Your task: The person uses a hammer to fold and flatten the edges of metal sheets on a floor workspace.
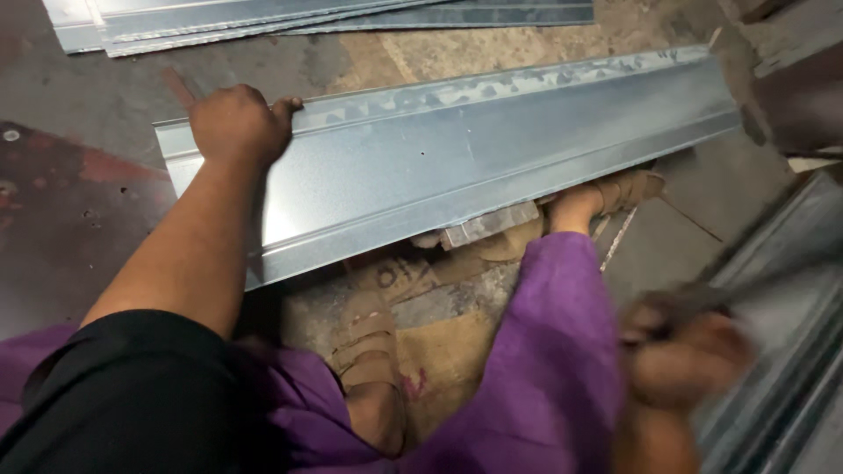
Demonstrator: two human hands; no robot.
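Long galvanised sheet-metal profile point(457, 158), folded lengthwise with a raised far lip, lying slantwise across the floor point(79, 96), left end near centre-left, right end up toward the upper right. Left hand point(239, 123) at the profile's left end, fingers point(285, 105) curled over the far lip and clamped on that edge, forearm crossing the near edge. Right hand point(680, 347) at lower right, blurred, closed around a dark slender item point(746, 290), kind not discernible; grip apparently shut, exact finger position not clear. Near edge of profile resting just above a small grey metal block point(490, 224) and flattened cardboard point(439, 333). Sandalled feet: one point(364, 338) below the profile at centre, the other point(615, 193) tucked against the near edge further right. Stack of similar metal sheets point(263, 22) along the top, well apart from the profile. More grey profiles point(790, 351) at the right margin, beside the right hand. Open floor left of the profile's end; tight room at lower right.
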